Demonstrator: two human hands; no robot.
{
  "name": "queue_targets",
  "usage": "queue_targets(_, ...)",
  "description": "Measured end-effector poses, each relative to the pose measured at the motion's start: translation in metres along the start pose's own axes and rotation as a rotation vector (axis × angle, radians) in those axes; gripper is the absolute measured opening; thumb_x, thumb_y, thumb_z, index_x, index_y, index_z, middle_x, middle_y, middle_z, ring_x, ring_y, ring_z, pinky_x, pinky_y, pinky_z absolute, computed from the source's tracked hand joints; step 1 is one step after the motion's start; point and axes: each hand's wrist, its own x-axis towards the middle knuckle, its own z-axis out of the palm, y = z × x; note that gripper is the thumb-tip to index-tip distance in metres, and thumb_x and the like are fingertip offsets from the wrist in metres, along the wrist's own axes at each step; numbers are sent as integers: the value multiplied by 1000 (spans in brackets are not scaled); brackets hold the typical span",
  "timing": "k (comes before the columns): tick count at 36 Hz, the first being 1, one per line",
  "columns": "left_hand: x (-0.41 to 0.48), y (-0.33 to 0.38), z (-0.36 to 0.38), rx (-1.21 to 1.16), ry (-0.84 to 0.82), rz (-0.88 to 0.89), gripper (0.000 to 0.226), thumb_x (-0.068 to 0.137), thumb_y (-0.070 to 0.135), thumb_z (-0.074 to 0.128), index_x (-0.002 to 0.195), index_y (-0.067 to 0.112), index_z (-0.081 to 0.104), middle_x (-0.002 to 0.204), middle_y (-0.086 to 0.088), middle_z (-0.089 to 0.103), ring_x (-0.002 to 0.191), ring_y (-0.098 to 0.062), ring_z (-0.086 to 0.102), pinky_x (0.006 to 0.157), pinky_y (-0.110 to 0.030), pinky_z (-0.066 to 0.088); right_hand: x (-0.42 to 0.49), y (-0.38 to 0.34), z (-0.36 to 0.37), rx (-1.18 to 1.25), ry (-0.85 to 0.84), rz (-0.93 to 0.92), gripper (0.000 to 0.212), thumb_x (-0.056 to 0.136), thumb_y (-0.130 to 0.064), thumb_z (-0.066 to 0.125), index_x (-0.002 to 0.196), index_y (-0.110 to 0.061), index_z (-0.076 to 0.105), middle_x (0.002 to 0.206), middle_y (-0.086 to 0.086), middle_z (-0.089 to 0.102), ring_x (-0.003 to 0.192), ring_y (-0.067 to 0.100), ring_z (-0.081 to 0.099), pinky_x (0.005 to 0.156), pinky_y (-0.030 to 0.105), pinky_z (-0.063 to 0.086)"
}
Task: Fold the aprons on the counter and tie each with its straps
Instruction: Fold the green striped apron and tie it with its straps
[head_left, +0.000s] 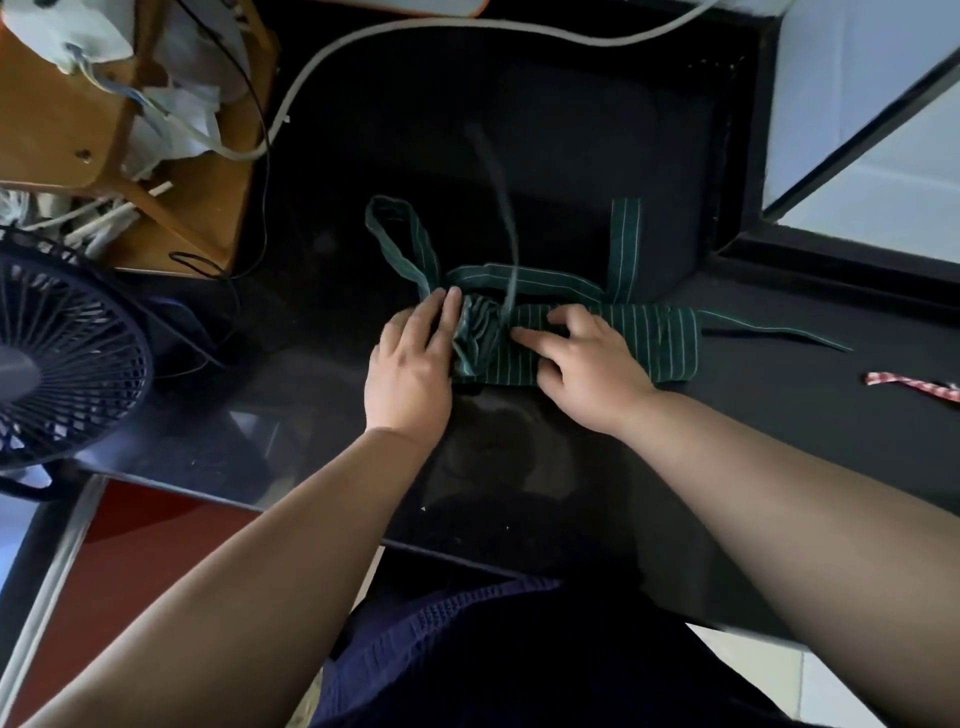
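Near the front edge of the counter, about mid-width, lies the green striped apron, already folded down to a narrow band. Its long axis runs left-right, parallel to the front edge. The left end is bunched into a small roll. The right end is flat and squared and points toward the counter's right edge.

Left hand: fingers straight and together, laid against the bunched left end, holding nothing. Right hand: on the middle of the band, fingers bent, tips down on the cloth. Cannot tell whether they pinch a fold or only press.

Straps: loop strap lies just beyond the band's left end. Flat strap runs from the band toward the back edge. Thin strap trails off the right end along the counter. Blurred strap rises from between the hands toward the back. It is probably in the air, but too smeared to say what holds it.

Handling: light, soft, limp cloth with no stiffness. The fold will likely spring open if released, so keep one palm on it. Best hold is the strap ends for tying, with the band pinned at its centre. The counter is glossy, so the cloth may slide.

Elsewhere: red-and-white strip at the right edge, fan off the left edge.
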Motion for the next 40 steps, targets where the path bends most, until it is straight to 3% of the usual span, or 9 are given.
queue_targets(3, 6, 9, -4, 233, -245, 48, 69, 92, -1, 46, 153, 11, 15, 160, -8, 18, 143, -31, 23, 106, -45, 35, -10, 3, 2, 85, 169, 30, 37, 93, -14, 53, 130, -17, 58, 126, 12, 52, 118, 32, 49, 102, 44, 36)
queue_targets(6, 14, 16, -6, 371, -385, 57, 71, 99, 6, 38, 152, 11, -9, 162, -4, -8, 148, -24, -1, 114, -36, 22, -27, 3, 5, 159, 466, 400, 32, 91, -21, 57, 121, -9, 60, 114, 13, 58, 105, 32, 54, 92, 42, 40)
queue_targets(12, 22, 21, -10, 376, -480, 53, 70, 98, 2, 34, 151, 8, -12, 160, -4, -15, 148, -23, -7, 116, -35, 20, -23, -7, -2, 965, 601, 1199, 91, 81, -34, 72, 147, -7, 16, 148, 15, 27, 127, 32, 41, 103, 43, 41)
queue_targets(20, 26, 15, -19, 242, -517, 36, 74, 96, -3, 33, 152, 16, -10, 160, 5, -17, 147, -16, -14, 118, -33, 11, -2, 6, -17, 1597, 564, 1229, 47, 74, -21, 80, 113, -9, 55, 102, 5, 59, 81, 16, 56, 70, 27, 53)
queue_targets(22, 25, 14, -20, 227, -511, 30, 72, 96, -3, 32, 153, 16, -9, 160, 5, -17, 147, -16, -14, 119, -33, 9, -1, 0, -17, 1432, 620, 1136, 33, 78, -11, 74, 104, -11, 55, 98, 6, 61, 80, 18, 58, 74, 31, 55)
queue_targets(27, 25, 16, -19, 174, -486, -9, 73, 94, -3, 33, 153, 16, -5, 161, 4, -11, 148, -15, -13, 119, -34, 4, -14, -6, 7, 127, 433, 403, 38, 80, 7, 59, 117, -2, 55, 103, 18, 57, 85, 37, 59, 72, 41, 48)
queue_targets(30, 27, 9, -20, 76, -494, -30, 70, 95, 7, 41, 154, 17, 7, 162, 6, 0, 148, -14, -11, 119, -37, 0, -14, -9, 10, -159, 377, 301, 49, 53, 19, 68, 99, 4, 61, 77, 22, 55, 50, 34, 53, 47, 35, 42)
queue_targets(35, 28, 18, -23, 189, -551, -5, 84, 93, 62, 31, 154, 14, 1, 160, 2, -10, 145, -20, -19, 117, -46, -5, -7, -15, -1, -342, 189, 288, 30, 93, -4, 40, 122, -4, 39, 111, 15, 51, 89, 30, 56, 69, 34, 35)
queue_targets(40, 26, 37, -24, 245, -558, -84, 81, 95, 61, 31, 153, 17, -5, 158, -5, -3, 146, -31, -4, 117, -48, 4, -7, -17, -9, -386, 107, 141, 61, 92, -27, 45, 143, -1, 25, 126, 12, 42, 110, 29, 48, 91, 36, 36)
